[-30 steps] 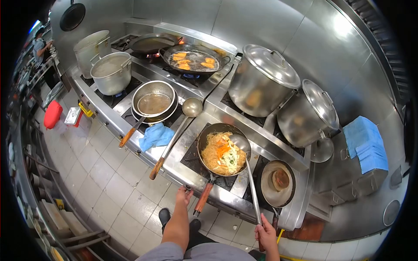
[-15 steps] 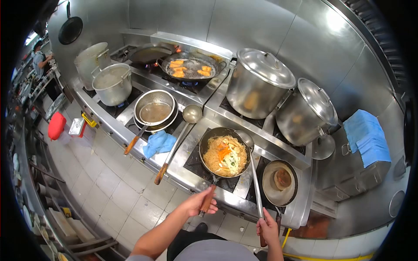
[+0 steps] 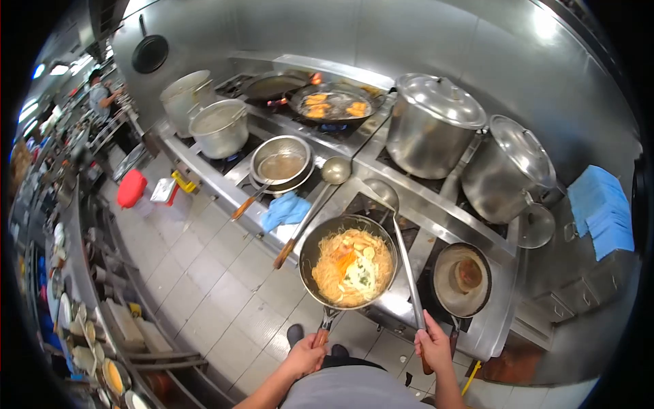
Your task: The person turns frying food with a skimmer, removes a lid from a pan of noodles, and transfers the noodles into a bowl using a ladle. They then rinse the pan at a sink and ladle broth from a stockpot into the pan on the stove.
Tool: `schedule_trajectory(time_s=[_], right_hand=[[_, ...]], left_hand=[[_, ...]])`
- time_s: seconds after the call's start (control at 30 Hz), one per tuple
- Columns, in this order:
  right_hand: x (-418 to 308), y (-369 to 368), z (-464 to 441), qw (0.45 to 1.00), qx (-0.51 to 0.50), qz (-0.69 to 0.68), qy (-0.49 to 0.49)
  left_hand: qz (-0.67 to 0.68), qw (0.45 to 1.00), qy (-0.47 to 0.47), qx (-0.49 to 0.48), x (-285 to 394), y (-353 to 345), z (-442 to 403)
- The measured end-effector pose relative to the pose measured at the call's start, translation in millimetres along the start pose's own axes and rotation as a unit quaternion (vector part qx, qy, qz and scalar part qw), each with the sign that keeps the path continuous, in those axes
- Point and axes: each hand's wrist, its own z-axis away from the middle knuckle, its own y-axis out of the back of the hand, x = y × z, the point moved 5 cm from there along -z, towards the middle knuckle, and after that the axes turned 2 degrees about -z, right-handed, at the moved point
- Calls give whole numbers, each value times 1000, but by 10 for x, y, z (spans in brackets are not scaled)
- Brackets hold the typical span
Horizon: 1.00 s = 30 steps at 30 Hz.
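Observation:
My left hand [image 3: 308,354] is closed round the wooden handle of a frying pan [image 3: 306,278], which is lifted in front of the stove. Thin noodles [image 3: 330,262] fill the pan, topped with orange and creamy white patches and pale slices. My right hand [image 3: 434,341] grips the wooden end of a long-handled ladle [image 3: 409,262]. Its round bowl rests over the burner behind the pan. Right of the ladle, a second frying pan [image 3: 446,307] sits on the stove with a round brown item inside.
Two lidded stockpots [image 3: 426,140] stand behind on the right. Orange-brown pieces fry in a wok [image 3: 334,102] over a flame. A strainer [image 3: 281,153], another ladle [image 3: 336,170] and a blue cloth [image 3: 285,210] lie to the left. A person [image 3: 102,99] stands far left.
My left hand has closed on the pan handle and the noodle pan has come off its burner toward me. The camera view has shifted left. The ladle stays in my right hand.

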Motion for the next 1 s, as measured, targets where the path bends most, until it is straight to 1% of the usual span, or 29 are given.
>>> schedule_trajectory(time_s=[0.03, 0.1, 0.2, 0.27, 0.33, 0.4, 0.47, 0.53, 0.57, 0.6, 0.67, 0.7, 0.77, 0.9, 0.97, 1.0], right_hand=[[-23, -68, -21, 1000, -29, 6, 1], [-88, -254, -102, 997, -76, 12, 3], [-147, -591, -187, 983, -174, 60, -1], [-92, -846, -212, 963, -253, 94, -19], [-97, -1247, -262, 942, -315, 106, -38], [-75, -1757, -311, 923, -368, 103, -38], [-132, -2271, -344, 902, -412, 126, -29], [-214, -2778, -396, 869, -450, 204, 25], [-258, -2975, -390, 860, -462, 216, 33], [-193, -3172, -406, 841, -491, 221, 45], [-6, -3582, -556, 845, -491, 211, 6], [-3, -3910, -579, 831, -511, 219, 10], [68, -4463, -589, 821, -526, 218, -46], [51, -5579, -571, 791, -571, 215, -46], [25, -6023, -584, 777, -583, 237, -31], [0, -6231, -605, 772, -589, 237, -25]], left_hand=[[7, 1000, 2, 14, -74, -2, 43], [76, 994, -30, 69, -135, 84, 84], [119, 981, -49, 142, -393, 359, 548], [130, 975, -51, 173, -599, 617, 921], [115, 970, -49, 210, -735, 763, 1235], [159, 954, -42, 249, -641, 982, 1234], [212, 923, -103, 305, -701, 1323, 1063], [225, 908, -113, 334, -842, 1499, 1256], [227, 903, -116, 346, -881, 1591, 1355], [230, 900, -98, 356, -870, 1640, 1611], [246, 892, -90, 369, -1096, 1908, 1801], [261, 880, -95, 386, -1140, 2129, 1805], [281, 868, -104, 395, -1214, 2633, 1705], [295, 844, -107, 434, -1074, 3417, 1922], [284, 853, -84, 430, -990, 3701, 2229], [287, 849, -85, 437, -943, 3893, 2338]])
